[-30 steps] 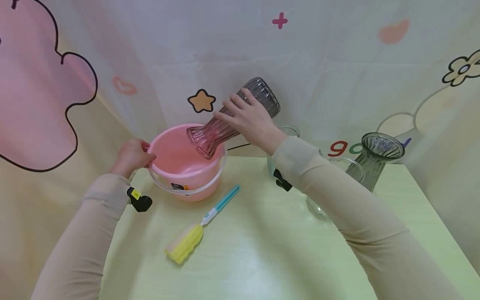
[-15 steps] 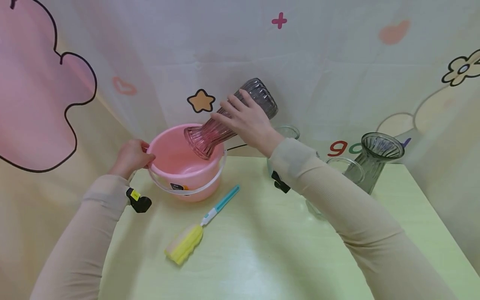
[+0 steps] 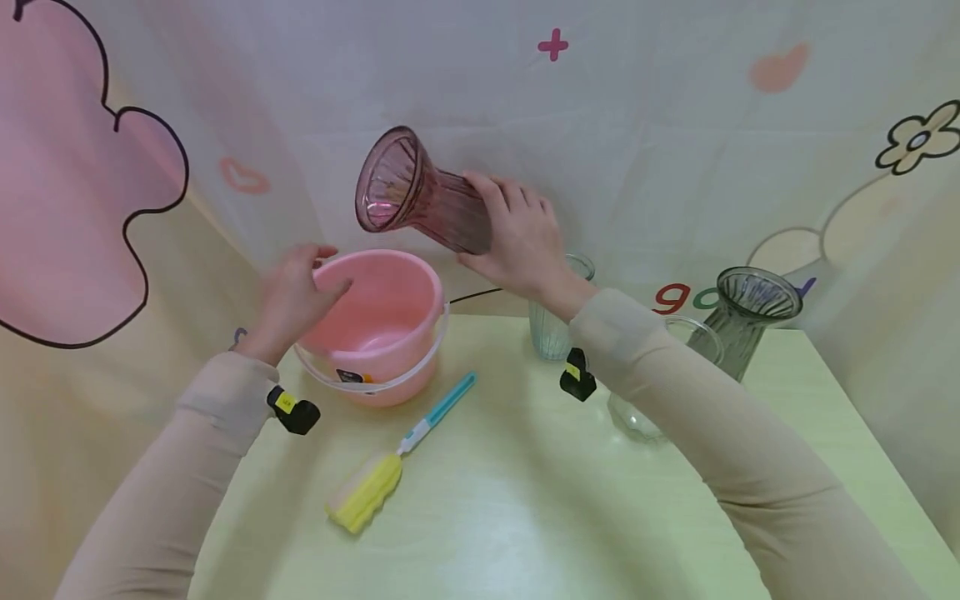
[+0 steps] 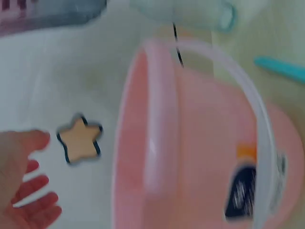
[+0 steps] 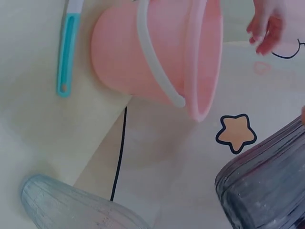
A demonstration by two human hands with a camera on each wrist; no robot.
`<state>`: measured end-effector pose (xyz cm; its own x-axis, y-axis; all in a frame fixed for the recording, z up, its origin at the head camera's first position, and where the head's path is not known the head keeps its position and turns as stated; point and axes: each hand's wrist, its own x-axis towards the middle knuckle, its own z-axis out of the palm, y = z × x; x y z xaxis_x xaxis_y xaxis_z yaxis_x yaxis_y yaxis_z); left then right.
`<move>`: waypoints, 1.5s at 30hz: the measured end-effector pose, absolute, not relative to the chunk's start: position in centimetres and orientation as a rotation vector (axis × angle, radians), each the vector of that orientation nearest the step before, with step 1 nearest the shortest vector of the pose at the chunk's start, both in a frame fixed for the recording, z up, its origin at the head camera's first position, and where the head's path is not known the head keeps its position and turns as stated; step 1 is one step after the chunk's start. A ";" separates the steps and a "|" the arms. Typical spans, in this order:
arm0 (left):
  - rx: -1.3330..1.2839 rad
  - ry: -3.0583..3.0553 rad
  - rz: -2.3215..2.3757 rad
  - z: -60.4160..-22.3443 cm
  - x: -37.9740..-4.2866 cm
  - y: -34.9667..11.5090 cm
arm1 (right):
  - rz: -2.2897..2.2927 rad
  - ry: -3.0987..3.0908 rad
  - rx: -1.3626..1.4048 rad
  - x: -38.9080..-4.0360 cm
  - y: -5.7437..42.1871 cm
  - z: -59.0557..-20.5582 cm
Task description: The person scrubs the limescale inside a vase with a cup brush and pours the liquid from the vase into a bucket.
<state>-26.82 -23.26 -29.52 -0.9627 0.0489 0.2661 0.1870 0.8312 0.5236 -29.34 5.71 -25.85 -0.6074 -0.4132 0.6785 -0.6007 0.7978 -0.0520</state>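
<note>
Now, right hand (image 3: 517, 237): clamped firmly round the body of the purple glass vase (image 3: 442, 204), pinching it between thumb and fingers
Purple glass vase: up in mid-air within the right grip, tipped well over, mouth end reaching out to the left of that grip, above the pink bucket (image 3: 397, 360)
Left hand (image 3: 296, 292): spread, with thumb held away from fingers, close beside the bucket's rim; blurred in the wrist view
Pink bucket: below and left of the right grip, just beside the left hand, on the table (image 3: 525, 500)
Sponge brush (image 3: 412, 437): lying below both hands, in front of the bucket
Clear glass vase (image 3: 550, 333): below the right grip, partly hidden by the wrist
Grey-green vase (image 3: 738, 337): well to the right of the right grip
</note>
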 end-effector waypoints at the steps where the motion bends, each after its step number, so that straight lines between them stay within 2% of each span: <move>1: -0.257 -2.737 -0.895 -29.2 -26.8 -22.3 | 0.410 -2.282 0.739 -29.3 5.8 -25.8; 7: -0.624 -2.572 -1.383 -28.1 -26.1 -17.3 | 0.727 -2.272 0.752 -28.5 5.7 -25.6; 13: -0.742 -2.530 -1.556 -28.4 -26.0 -13.9 | 1.136 -2.394 0.721 -27.5 5.8 -27.0; 24: -0.691 -2.566 -1.478 -34.0 -25.8 -10.3 | 1.437 -2.494 0.643 -26.8 7.6 -34.0; 31: -0.561 -2.654 -1.451 -38.2 -25.9 -8.4 | 1.508 -2.613 0.587 -27.1 9.2 -38.2; 45: -0.423 -2.805 -1.344 -43.4 -27.0 -6.6 | 1.493 -2.779 0.546 -28.5 10.9 -42.7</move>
